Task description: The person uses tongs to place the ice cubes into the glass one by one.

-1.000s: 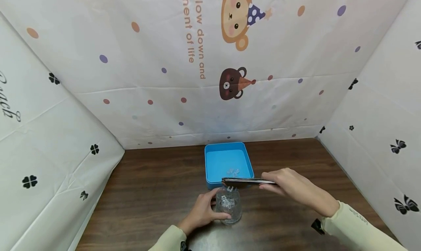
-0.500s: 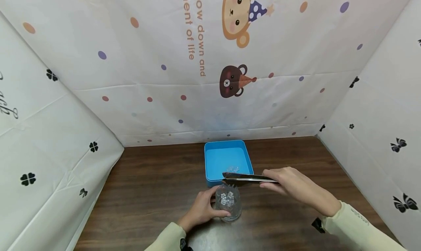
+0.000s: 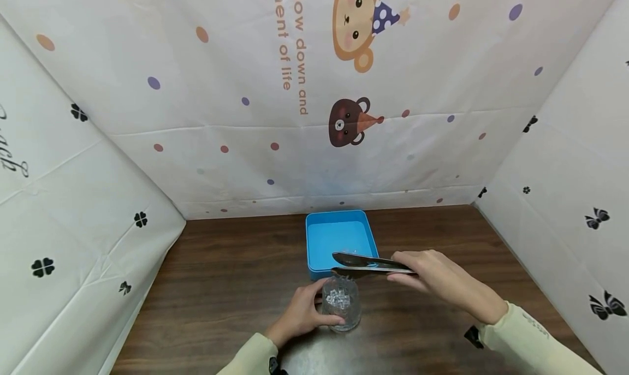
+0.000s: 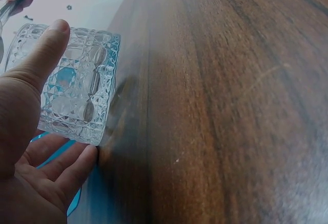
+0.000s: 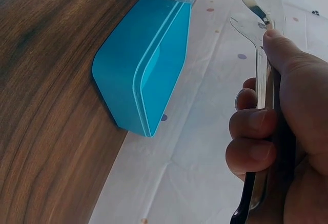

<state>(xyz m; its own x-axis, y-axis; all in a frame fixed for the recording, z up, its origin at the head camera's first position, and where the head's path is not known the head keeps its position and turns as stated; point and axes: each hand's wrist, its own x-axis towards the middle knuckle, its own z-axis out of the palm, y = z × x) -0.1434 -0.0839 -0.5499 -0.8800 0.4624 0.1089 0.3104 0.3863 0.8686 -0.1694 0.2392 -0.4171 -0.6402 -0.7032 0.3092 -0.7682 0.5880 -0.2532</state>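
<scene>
High head view, forward and down, close tilted wrist views, glass apparently shared

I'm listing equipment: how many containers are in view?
2: the clear glass in the left hand, and the blue tray just beyond it. No hidden ones are evident.

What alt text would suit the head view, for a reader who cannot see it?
A right hand holds open tongs above a clear glass, which the left hand grips on a dark wooden table. Small clear pieces show in the glass; a blue tray stands behind it.
</scene>
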